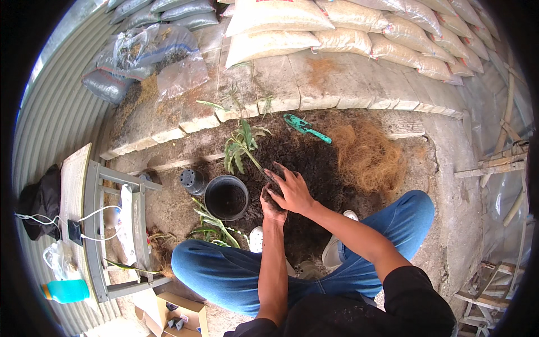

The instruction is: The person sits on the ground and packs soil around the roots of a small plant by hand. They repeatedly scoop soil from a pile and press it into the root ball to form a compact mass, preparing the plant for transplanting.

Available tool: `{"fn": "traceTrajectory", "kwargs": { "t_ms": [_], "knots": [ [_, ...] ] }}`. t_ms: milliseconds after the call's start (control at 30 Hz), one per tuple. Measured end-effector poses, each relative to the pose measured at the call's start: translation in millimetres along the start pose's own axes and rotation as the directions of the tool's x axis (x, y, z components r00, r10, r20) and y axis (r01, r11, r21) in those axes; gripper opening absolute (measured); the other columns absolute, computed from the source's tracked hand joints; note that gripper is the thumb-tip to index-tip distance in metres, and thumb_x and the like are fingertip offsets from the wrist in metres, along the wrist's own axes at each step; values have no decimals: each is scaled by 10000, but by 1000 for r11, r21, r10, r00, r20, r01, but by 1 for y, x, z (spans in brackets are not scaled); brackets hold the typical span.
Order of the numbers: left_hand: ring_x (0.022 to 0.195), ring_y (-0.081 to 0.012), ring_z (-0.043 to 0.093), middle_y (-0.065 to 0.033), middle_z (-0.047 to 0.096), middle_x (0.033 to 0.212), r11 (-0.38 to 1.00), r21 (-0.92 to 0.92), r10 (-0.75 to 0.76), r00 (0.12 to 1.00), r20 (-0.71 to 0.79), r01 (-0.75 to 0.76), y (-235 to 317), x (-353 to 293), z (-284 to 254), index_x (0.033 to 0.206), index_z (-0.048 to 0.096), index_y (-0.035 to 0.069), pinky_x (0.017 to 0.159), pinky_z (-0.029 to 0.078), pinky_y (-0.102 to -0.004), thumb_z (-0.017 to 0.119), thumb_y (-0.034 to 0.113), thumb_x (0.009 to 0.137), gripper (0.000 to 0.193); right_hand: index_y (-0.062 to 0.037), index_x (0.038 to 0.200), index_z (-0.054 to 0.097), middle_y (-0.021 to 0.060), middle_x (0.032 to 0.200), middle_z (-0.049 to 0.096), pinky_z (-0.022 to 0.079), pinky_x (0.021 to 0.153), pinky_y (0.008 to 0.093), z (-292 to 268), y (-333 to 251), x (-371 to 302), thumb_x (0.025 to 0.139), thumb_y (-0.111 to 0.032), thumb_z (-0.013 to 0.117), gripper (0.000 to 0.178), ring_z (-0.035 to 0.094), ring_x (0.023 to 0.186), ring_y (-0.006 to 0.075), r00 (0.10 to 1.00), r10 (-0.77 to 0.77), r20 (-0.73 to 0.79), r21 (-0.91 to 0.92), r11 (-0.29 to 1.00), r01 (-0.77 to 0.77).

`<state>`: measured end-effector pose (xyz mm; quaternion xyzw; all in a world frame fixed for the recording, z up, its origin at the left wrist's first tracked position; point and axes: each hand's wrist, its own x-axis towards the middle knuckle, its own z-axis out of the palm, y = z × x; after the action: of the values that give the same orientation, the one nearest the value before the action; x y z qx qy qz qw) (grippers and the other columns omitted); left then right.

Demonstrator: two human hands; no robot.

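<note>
Both my hands are closed round the base of a leafy green plant, whose stem leans up and to the left. My left hand cups the root end from below, and my right hand presses from above and the right. Dark soil smears the fingers; the roots are hidden between my palms. Just left of my hands stands a round black plant pot with a dark inside. Beneath and beyond them a heap of dark soil lies on the ground. A green hand trowel rests at its far edge.
Brown fibre is piled to the right of the soil. A smaller black pot and loose green leaves are at the left. A grey stool-like frame stands farther left. Stacked sacks sit on a paved ledge beyond.
</note>
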<state>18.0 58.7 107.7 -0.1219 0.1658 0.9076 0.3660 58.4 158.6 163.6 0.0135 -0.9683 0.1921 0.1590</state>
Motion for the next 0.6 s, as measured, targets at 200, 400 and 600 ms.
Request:
{"fn": "traceTrajectory", "kwargs": {
  "t_ms": [200,400,600],
  "knots": [
    [887,-206,637,-46,663,978,997,11,79,995,-53,-79,1,1,7,1098,617,111,810,534,-364,371,343,985,357,-95,1473,307,199,1434,366,382,974,492,0,-6,-4,893,-322,619,697,444,1253,386,990,139,-22,233,964,-130],
    [903,-180,636,-41,661,994,998,-1,56,997,-58,-56,6,-1,17,1111,620,107,813,528,-349,388,443,1005,421,-49,1434,348,206,1393,408,368,1012,465,3,-3,-1,931,-214,571,575,438,1257,389,990,125,-61,326,940,-99],
    [1005,-181,626,-37,649,1120,992,123,28,997,-78,-18,6,-4,29,1202,597,93,879,510,-329,497,379,993,368,-6,1370,412,184,1331,462,368,1024,392,21,9,-3,991,-177,482,421,470,1240,312,962,245,-120,661,743,-107]
  ]
}}
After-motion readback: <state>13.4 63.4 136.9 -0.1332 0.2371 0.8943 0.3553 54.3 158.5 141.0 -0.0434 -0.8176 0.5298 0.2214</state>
